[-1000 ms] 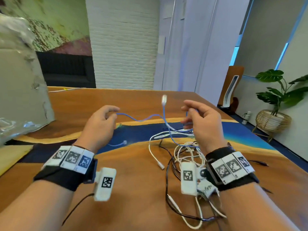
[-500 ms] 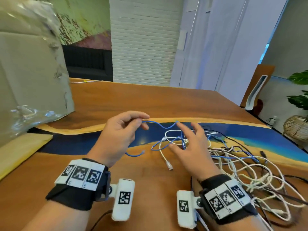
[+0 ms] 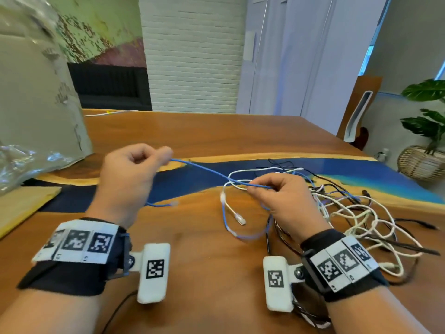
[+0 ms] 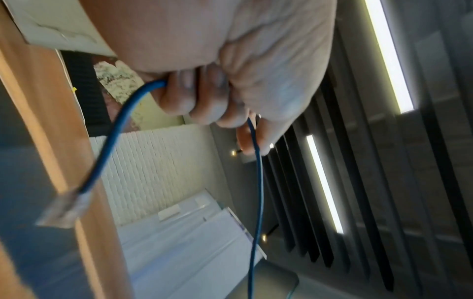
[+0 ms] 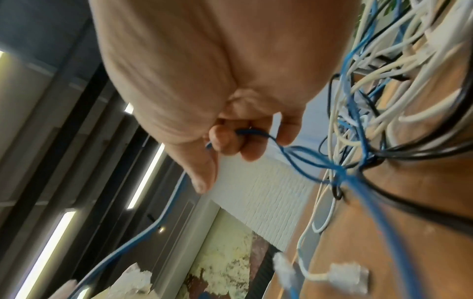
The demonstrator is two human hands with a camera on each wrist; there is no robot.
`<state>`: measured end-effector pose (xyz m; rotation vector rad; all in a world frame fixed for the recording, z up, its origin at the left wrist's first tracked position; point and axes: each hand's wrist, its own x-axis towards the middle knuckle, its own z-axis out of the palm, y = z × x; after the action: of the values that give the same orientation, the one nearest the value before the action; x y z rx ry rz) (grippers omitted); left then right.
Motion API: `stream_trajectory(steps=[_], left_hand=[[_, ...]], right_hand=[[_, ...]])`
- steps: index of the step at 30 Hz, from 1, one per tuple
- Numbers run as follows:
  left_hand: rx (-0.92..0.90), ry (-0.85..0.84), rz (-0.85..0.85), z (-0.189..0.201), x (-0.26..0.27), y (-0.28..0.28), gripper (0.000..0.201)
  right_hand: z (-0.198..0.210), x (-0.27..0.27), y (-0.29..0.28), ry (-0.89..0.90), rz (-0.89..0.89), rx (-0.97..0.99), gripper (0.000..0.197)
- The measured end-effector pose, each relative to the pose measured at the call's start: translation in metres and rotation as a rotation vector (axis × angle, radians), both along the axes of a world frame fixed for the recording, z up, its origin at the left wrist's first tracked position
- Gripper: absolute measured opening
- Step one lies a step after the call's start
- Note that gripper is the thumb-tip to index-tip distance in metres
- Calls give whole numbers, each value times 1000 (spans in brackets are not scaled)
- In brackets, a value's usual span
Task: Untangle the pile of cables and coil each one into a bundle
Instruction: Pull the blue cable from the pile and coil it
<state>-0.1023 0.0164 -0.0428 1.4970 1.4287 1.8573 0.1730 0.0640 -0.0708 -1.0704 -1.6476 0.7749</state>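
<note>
- Wooden table (image 3: 192, 131) with a blue resin band carries the work.
- Left hand (image 3: 125, 179), raised at 10 o'clock, curls round the blue cable (image 3: 207, 171); its clear plug (image 4: 64, 208) dangles below.
- Right hand (image 3: 281, 196) pinches that cable at 3 o'clock.
- Tangled cable pile (image 3: 356, 213) lies at 4 o'clock, just beside the right hand.

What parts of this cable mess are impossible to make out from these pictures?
- Head view: where the blue cable runs inside the cable pile; crossing white and black strands hide it.
- Head view: the left hand is motion-blurred at the fingertips, so its pinch is unclear there.
- Right wrist view: the plugs are too blurred to identify.
- Head view: the right hand covers strands beneath it.
- The pile's cable count: too tangled.
</note>
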Motion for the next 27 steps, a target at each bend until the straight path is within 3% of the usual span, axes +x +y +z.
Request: stream_trajectory(steps=[2,4,9,12,14,17,19,21,24,27], left_hand=[[69,-144,149,5,-21,2,33],[35,-177,224,5,-35,3,33],[-195,127,139,-9,-8,5,29],[-200,178,-22,-5,21,-1,31],[-208,192,-127,-5,34,-5,33],[-244,255,-295,-6,53,-18,41],[-284,319,-340,-7,63,-22,35],[-330,370,-324,-10,68,-21,15],[-404,363,-380,-15,68,-19,23],[-411,323,-488,-17,69,-21,16]], right_hand=[[0,12,7,79,-111,-45,6],[0,19,12,148,-147,-88,7],[3,0,-1,180,81,-153,38],[7,-13,-13,229,303,-162,52],[6,-17,-17,167,328,-103,57],[3,-17,-17,8,253,-10,57],[2,-17,-15,33,277,-45,59],[0,-17,-10,68,285,-65,52],[0,-18,-10,161,322,-85,27],[0,-20,-12,213,364,-103,24]])
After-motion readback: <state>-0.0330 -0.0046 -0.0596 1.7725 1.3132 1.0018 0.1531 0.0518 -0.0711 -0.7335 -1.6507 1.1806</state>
